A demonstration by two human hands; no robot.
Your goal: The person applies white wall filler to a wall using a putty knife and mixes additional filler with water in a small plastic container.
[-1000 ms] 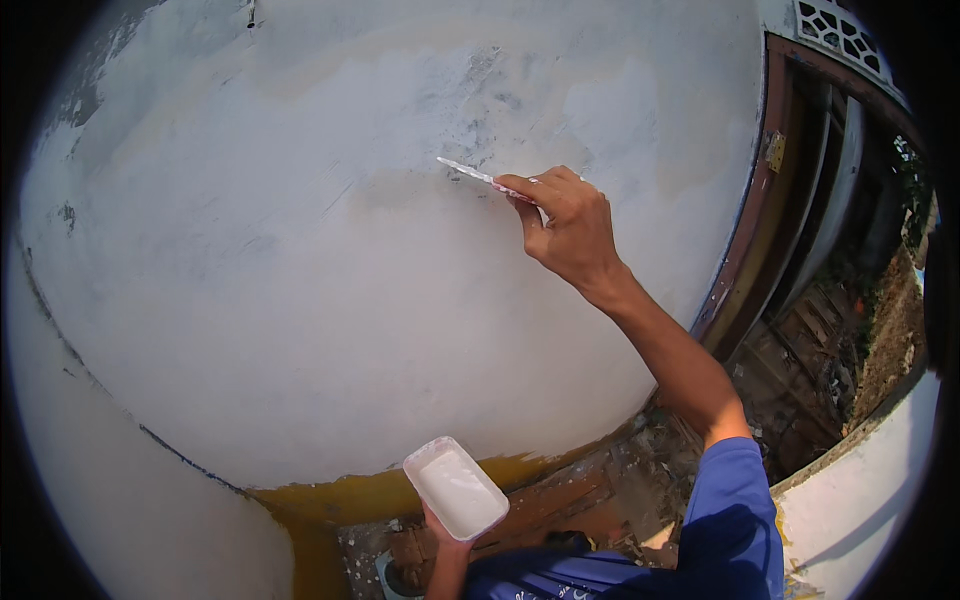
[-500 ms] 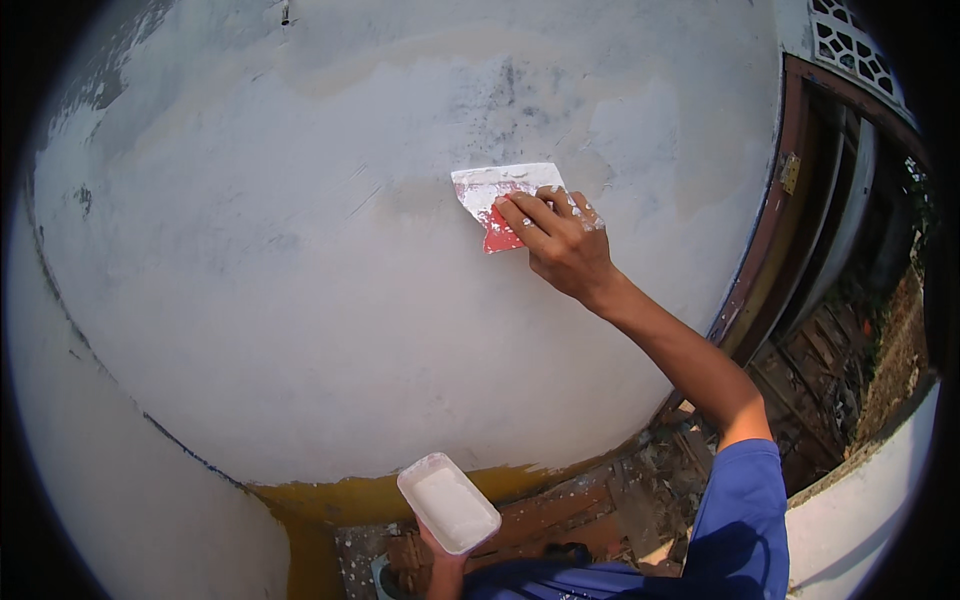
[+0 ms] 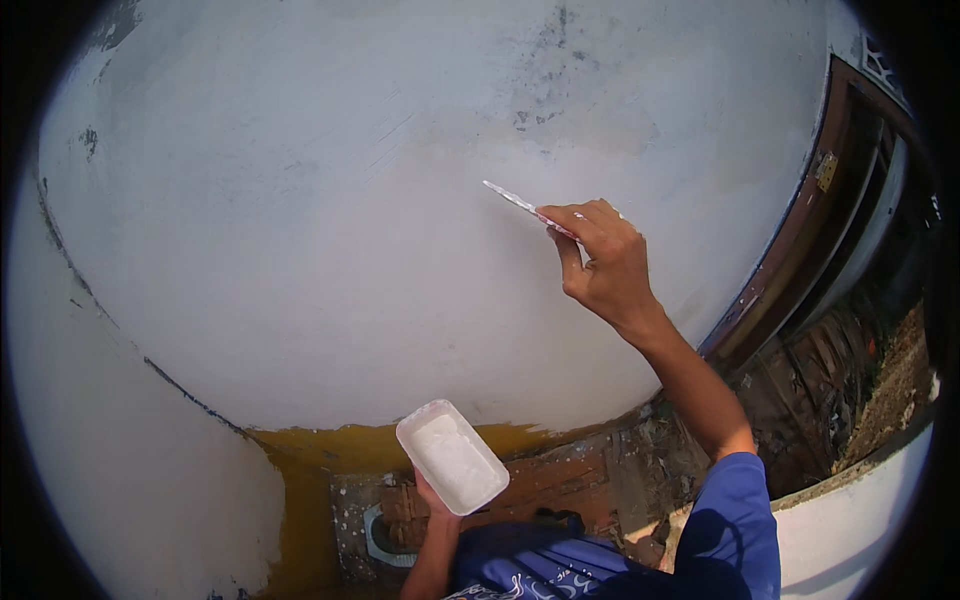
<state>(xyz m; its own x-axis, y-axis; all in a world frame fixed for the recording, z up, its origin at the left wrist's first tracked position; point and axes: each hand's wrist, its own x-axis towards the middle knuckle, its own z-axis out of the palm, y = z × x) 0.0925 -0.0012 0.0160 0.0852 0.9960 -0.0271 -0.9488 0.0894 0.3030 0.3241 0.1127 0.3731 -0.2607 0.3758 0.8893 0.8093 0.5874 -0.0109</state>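
My right hand pinches a red putty scraper smeared with white putty, turned nearly edge-on to me. White specks cling to the knuckles. The scraper is in front of a pale, patchy wall; whether its tip touches the wall I cannot tell. Low in the middle, my left hand holds up a white rectangular tub from below, with white putty inside. Most of the left fingers are hidden behind the tub.
A brown door frame with a brass hinge stands at the right. Yellow-brown paint bands the wall's foot. Wooden boards and debris cover the ground at right. A second wall meets this one at the left corner.
My right hand has tilted the scraper from its broad face to nearly edge-on and lowered it relative to the dark wall stains. The view has shifted; my left hand still holds the tub.
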